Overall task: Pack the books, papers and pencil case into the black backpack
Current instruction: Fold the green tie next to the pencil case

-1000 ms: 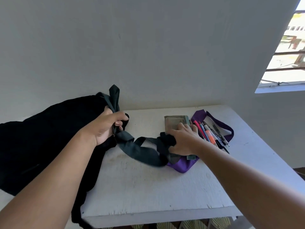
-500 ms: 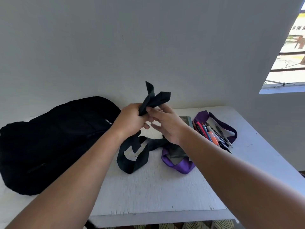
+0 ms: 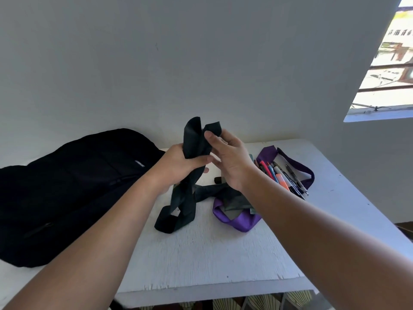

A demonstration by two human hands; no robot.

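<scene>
The black backpack [image 3: 73, 189] lies on its side at the left of the white table [image 3: 201, 253]. A long black strap [image 3: 185, 202] is bunched and lifted above the table's middle. My left hand [image 3: 178, 166] grips it from below, and my right hand [image 3: 228, 157] pinches its upper folds with thumb and fingers. The strap's lower loop trails on the table. To the right lies an open purple pencil case [image 3: 288, 173] with several pens and markers showing. A grey-green flat item [image 3: 234, 202] lies partly under my right forearm, on a purple fabric loop [image 3: 239, 220].
A plain grey wall stands right behind the table. A window opening [image 3: 388, 63] is at the upper right. The table's front edge [image 3: 212, 291] is chipped, with striped material visible below it.
One second ago my left hand held the strap by the backpack and my right lay on the grey-green item. Both hands have since gathered the strap and raised it higher.
</scene>
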